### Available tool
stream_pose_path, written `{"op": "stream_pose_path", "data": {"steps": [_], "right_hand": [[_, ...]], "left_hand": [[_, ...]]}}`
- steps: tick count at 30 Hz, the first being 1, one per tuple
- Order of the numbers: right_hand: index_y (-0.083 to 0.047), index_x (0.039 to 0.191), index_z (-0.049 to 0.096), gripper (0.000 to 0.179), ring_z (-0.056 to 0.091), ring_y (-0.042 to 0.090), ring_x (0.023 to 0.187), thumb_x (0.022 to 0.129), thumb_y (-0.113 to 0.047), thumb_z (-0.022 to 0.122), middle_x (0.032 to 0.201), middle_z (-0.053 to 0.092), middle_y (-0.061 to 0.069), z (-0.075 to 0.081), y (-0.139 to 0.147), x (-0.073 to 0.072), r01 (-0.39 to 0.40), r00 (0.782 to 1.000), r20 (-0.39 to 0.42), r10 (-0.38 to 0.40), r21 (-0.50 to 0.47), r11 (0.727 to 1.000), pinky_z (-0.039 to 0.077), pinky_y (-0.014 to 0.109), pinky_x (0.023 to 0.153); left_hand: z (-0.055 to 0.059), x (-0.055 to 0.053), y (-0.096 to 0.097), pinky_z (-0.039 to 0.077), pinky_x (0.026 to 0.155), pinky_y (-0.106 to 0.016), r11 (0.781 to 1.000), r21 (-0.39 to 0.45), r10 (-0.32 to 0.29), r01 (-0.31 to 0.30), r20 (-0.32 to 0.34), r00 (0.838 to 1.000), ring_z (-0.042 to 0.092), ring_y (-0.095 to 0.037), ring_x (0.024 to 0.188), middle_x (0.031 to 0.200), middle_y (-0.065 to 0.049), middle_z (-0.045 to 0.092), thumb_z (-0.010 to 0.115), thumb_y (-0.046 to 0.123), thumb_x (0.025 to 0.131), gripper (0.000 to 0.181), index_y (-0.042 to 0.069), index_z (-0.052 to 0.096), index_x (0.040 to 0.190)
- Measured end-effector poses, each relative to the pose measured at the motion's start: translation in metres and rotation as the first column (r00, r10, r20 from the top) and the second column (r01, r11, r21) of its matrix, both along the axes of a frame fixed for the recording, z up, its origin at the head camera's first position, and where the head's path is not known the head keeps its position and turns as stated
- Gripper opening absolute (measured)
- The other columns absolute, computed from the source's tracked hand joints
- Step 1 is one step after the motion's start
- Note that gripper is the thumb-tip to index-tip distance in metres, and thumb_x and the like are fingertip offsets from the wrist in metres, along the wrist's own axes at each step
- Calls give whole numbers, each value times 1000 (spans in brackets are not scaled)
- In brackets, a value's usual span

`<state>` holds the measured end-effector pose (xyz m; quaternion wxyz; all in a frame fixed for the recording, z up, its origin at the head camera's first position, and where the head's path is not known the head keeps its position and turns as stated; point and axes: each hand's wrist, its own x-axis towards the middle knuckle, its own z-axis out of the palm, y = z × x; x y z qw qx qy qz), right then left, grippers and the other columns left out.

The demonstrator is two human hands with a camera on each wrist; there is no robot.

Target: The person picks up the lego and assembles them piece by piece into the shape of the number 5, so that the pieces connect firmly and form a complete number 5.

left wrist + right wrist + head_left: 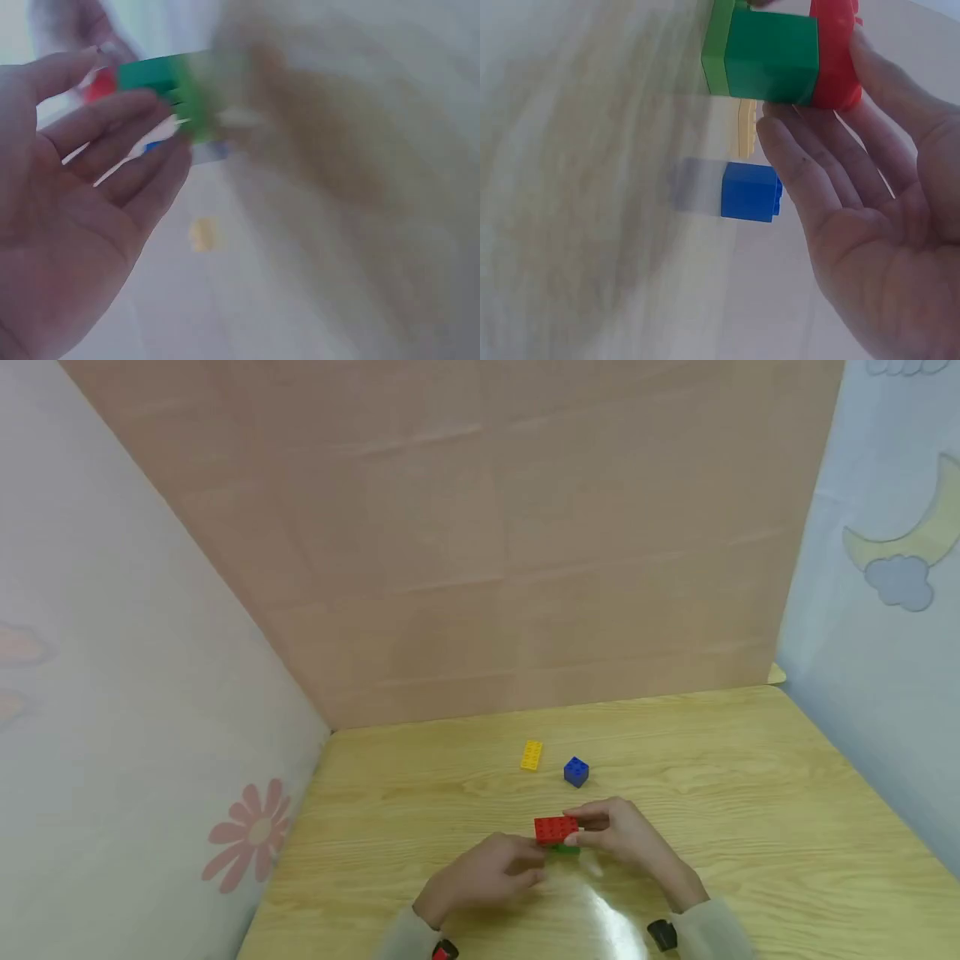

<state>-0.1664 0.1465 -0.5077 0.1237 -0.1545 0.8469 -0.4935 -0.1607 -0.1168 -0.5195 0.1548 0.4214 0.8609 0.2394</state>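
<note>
A red brick (pixel 556 830) with studs on top sits on a dark green brick (pixel 771 56), which stands on a light green piece (pixel 716 60). My right hand (pixel 626 839) pinches the red brick between thumb and fingers from the right. On the left of this stack is my left hand (pixel 491 870), fingers extended and slightly bent, thumb apart from them. In the left wrist view its fingertips overlap the green bricks; whether they touch is unclear. Most of the green part is hidden under the red brick in the head view.
Behind the stack, a blue brick (pixel 576 772) stands on the wooden table (pixel 405 793). A flat yellow plate (pixel 531 755) lies to its left, farther back. A brown paper-like panel (pixel 510 568) rises at the table's far edge, with pale walls on both sides.
</note>
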Motion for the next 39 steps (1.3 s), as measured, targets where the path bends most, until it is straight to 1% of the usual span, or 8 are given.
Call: {"op": "stream_pose_path", "data": {"steps": [3, 6, 17, 21, 26, 32, 36, 39], "right_hand": [[-6, 124, 68, 52, 70, 30, 107, 83, -37, 77, 124, 69, 18, -1, -1, 2, 4, 1000, 8, -4, 1, 1000, 59, 33, 85], [-7, 123, 68, 51, 70, 30, 107, 83, -37, 77, 123, 69, 17, 0, -1, 1, 14, 1000, 5, -14, 16, 1000, 59, 35, 86], [-4, 122, 68, 50, 71, 30, 105, 84, -34, 78, 119, 70, 18, 2, -2, 1, 4, 1000, 20, -4, 2, 1000, 59, 35, 85], [-3, 122, 68, 51, 71, 30, 105, 83, -35, 78, 119, 70, 18, 2, -3, 1, 10, 1000, 17, -10, 7, 1000, 59, 34, 85], [-7, 122, 69, 50, 71, 30, 105, 82, -36, 78, 121, 70, 18, 1, 0, -1, 15, 1000, 1, -15, 16, 1000, 59, 33, 85], [-6, 123, 68, 50, 71, 30, 106, 83, -35, 78, 122, 69, 19, -1, 1, 0, 10, 1000, 15, -10, -10, 1000, 59, 34, 85], [-3, 124, 67, 53, 71, 30, 106, 83, -35, 78, 123, 68, 20, -3, 1, 0, 8, 1000, 23, -8, -28, 1000, 60, 32, 83], [-3, 123, 67, 53, 71, 30, 106, 83, -34, 78, 123, 68, 21, -4, 1, 1, 11, 1000, 21, -10, -36, 999, 60, 31, 84]], "left_hand": [[19, -3, -2, 53, 89, -19, 997, 66, 35, -44, 133, 991, 63, 1, 109, 121, 11, 69, 49, 44, 102, 40, 17, 70, 123], [32, -9, -1, 54, 85, -18, 989, 117, 65, -86, 173, 983, 64, 4, 100, 113, 12, 72, 49, 46, 101, 41, 16, 72, 117], [42, -13, 9, 57, 83, -24, 967, 215, 141, -136, -9, 990, 62, 5, 88, 96, 12, 71, 63, 33, 97, 17, 20, 73, 99], [36, -11, 12, 53, 76, -17, 952, 235, 219, -194, -84, 972, 59, 2, 81, 92, 11, 67, 73, 28, 90, 8, 22, 70, 94], [23, -12, 12, 55, 78, -20, 922, 269, 310, -278, -83, 947, 61, -14, 91, 105, -3, 64, 77, 30, 86, 30, 18, 63, 109], [5, -11, 14, 57, 83, -22, 857, 370, 346, -358, 102, 933, 67, -14, 105, 118, -5, 69, 76, 30, 86, 42, 15, 63, 123], [-9, -11, 16, 57, 82, -18, 794, 422, 332, -438, 303, 893, 69, -7, 102, 118, -2, 71, 77, 28, 85, 41, 12, 67, 121], [-15, -11, 17, 57, 81, -18, 758, 437, 323, -483, 392, 861, 70, -6, 99, 117, -2, 71, 79, 25, 83, 44, 9, 66, 123]]}}
